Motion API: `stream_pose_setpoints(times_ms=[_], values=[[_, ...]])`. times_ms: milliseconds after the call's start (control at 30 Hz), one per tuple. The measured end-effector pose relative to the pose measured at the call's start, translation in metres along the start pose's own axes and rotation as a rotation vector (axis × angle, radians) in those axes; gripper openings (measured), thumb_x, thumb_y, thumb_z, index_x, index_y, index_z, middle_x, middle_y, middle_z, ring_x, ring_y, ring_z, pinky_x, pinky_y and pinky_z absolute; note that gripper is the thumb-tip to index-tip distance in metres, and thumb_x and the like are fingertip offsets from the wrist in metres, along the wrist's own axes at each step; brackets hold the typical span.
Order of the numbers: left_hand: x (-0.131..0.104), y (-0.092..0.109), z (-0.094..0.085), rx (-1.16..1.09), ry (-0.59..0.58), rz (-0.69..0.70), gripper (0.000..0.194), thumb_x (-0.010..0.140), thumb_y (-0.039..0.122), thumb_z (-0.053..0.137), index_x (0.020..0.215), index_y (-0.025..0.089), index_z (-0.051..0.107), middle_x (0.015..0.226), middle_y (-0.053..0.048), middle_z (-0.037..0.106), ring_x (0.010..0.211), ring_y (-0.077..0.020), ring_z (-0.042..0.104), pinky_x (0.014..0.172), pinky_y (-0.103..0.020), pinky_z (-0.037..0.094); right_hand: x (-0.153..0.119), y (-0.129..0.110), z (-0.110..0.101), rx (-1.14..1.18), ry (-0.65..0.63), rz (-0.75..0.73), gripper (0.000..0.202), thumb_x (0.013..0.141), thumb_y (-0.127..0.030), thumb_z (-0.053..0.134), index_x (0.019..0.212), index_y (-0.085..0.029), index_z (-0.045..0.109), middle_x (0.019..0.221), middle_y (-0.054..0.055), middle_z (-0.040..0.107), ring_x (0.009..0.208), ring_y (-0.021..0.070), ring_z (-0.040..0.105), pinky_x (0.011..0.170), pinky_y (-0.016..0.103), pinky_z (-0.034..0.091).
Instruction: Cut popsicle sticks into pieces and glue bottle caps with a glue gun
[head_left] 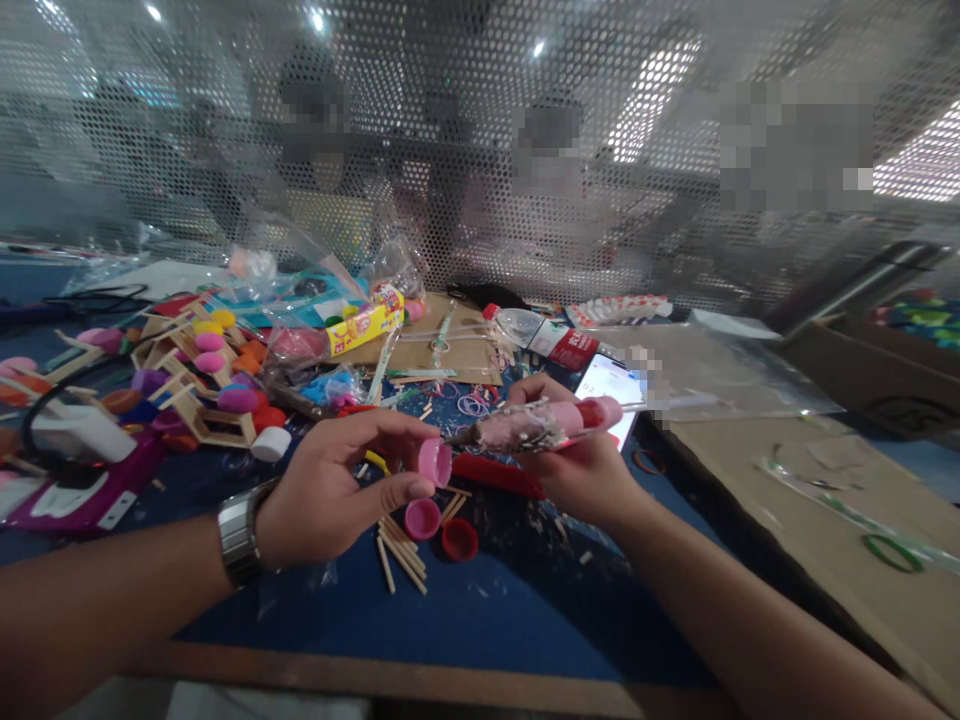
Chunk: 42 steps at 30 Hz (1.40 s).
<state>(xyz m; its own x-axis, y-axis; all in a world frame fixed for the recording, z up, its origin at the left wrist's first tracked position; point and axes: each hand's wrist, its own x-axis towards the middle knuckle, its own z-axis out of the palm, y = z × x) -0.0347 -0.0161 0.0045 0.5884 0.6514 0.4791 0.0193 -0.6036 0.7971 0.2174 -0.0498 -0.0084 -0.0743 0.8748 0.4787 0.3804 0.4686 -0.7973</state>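
My left hand (322, 490) pinches a pink bottle cap (434, 464) between thumb and fingers, its open side facing right. In my right hand (581, 475) is a pink, glue-crusted hot glue gun (525, 425), held level, with a clear glue stick running out of its back. The gun's dark nozzle points left at the cap's rim; whether they touch I cannot tell. Below them on the blue tabletop lie another pink cap (422, 519), a red cap (460, 540) and several short wooden sticks (401, 556). A long red object (499, 475) rests under the gun.
Several small wooden frames with coloured caps (225, 405) crowd the left. Behind are a yellow packet (367, 325), a cola bottle (544, 338) lying down and loose rubber bands (472, 404). A lit phone (609, 385) and cardboard (795, 500) lie right, before a perforated metal screen (450, 150).
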Motion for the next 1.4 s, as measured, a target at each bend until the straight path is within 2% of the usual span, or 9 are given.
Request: stream_pose_setpoints(times_ms=[200,600,833,1167,1400], values=[[0.0007,-0.0003,0.0000,0.003,-0.004,-0.013,0.028,0.084,0.027,0.076,0.110,0.017,0.071,0.097,-0.010,0.076,0.084,-0.0181,0.071,0.074,-0.027,0.059,-0.0019,0.0007,0.0003,-0.008,-0.003,0.004,0.012,0.078,-0.020,0.065,0.088,-0.024,0.058,0.087,0.002,0.060,0.074,0.0185,0.058,0.066,0.031,0.048],[-0.0012,-0.0026,-0.0006,0.007,0.004,0.012,0.029,0.084,0.023,0.076,0.112,0.019,0.071,0.102,-0.010,0.076,0.092,-0.0195,0.071,0.079,-0.028,0.059,-0.0008,0.0032,-0.0003,-0.015,-0.012,0.007,0.009,0.080,-0.021,0.064,0.088,-0.025,0.063,0.088,0.003,0.061,0.074,0.0192,0.058,0.067,0.033,0.049],[-0.0023,-0.0018,-0.0017,0.005,0.033,0.022,0.030,0.082,0.023,0.078,0.111,0.020,0.071,0.102,-0.009,0.076,0.093,-0.0208,0.072,0.081,-0.030,0.060,0.0003,0.0018,-0.0012,0.007,0.013,0.004,0.013,0.077,-0.018,0.064,0.087,-0.026,0.059,0.078,0.001,0.058,0.075,0.0203,0.059,0.067,0.034,0.048],[-0.0023,-0.0009,-0.0015,0.014,0.046,0.041,0.029,0.083,0.024,0.077,0.111,0.021,0.071,0.104,-0.009,0.076,0.094,-0.0205,0.071,0.081,-0.030,0.059,-0.0009,0.0028,0.0008,0.055,0.005,0.085,0.018,0.077,-0.021,0.066,0.089,-0.025,0.054,0.075,-0.001,0.057,0.068,0.0183,0.058,0.062,0.032,0.047],[-0.0037,-0.0002,-0.0026,-0.004,0.059,0.017,0.029,0.084,0.025,0.075,0.113,0.022,0.070,0.106,-0.008,0.075,0.098,-0.0219,0.070,0.083,-0.032,0.058,-0.0011,0.0032,-0.0005,-0.002,0.012,0.037,0.012,0.077,-0.020,0.065,0.087,-0.025,0.060,0.079,0.001,0.060,0.075,0.0206,0.059,0.064,0.033,0.048]])
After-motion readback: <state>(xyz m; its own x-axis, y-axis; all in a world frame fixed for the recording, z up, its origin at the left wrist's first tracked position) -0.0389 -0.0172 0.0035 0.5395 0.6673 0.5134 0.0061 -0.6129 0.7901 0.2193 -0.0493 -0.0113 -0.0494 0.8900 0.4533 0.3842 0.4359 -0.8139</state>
